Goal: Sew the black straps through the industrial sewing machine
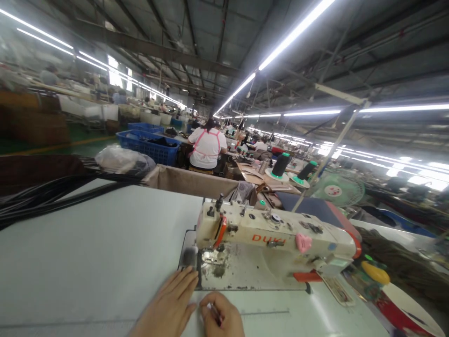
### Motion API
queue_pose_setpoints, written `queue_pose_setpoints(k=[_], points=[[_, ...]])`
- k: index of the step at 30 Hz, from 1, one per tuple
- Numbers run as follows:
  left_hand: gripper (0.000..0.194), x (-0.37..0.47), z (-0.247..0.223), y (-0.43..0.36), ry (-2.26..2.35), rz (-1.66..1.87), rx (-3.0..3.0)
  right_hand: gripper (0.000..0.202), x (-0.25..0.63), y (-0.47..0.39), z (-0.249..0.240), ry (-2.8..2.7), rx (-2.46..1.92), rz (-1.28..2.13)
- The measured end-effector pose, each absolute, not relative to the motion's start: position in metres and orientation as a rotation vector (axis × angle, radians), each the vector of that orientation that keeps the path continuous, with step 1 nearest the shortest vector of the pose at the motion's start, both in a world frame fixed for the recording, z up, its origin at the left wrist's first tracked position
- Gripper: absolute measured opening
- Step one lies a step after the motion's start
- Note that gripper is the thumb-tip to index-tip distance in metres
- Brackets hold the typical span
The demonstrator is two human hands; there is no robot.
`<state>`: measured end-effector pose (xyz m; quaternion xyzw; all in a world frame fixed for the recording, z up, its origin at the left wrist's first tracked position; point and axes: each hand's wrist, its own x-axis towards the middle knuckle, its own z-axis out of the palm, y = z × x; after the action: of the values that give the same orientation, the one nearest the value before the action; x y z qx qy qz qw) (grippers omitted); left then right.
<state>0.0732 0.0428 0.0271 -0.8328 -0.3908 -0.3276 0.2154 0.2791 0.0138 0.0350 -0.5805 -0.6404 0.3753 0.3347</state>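
My left hand (171,302) lies flat at the front of the sewing machine's bed, fingers stretched out and close together, with the fingertips by the dark plate at the bed's left end. Just right of it, my right hand (222,314) is curled closed over the tabletop (105,243). Something small and pale shows between its thumb and fingers, too little to name. Beyond both hands stands the cream sewing machine (273,234) with orange lettering. Its needle area (213,256) is a short way past my fingertips. A printed ruler scale (266,312) runs along the table's front.
Black strips (70,199) lie across the table's far left. A fabric-lined bin (185,180) stands behind the table, with blue crates (150,145) and a seated person in a white shirt (206,145) past it. Thread cones (280,166), a fan (336,189) and a thread stand pole (326,157) are right.
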Motion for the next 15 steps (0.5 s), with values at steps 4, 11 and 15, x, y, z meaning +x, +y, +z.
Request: queue_pose_setpoints(k=[4, 11, 15], points=[[0.039, 0.081, 0.035, 0.032, -1.300, -0.799, -2.447, 0.024, 0.276, 0.009, 0.043, -1.601, -1.480, 0.961], [0.048, 0.081, 0.039, 0.040, -1.557, -0.699, -2.668, 0.024, 0.273, 0.006, 0.059, -1.591, -1.457, 0.999], [0.051, 0.081, 0.051, 0.049, -1.648, -0.638, -2.770, 0.024, 0.273, 0.005, 0.069, -1.613, -1.476, 1.041]])
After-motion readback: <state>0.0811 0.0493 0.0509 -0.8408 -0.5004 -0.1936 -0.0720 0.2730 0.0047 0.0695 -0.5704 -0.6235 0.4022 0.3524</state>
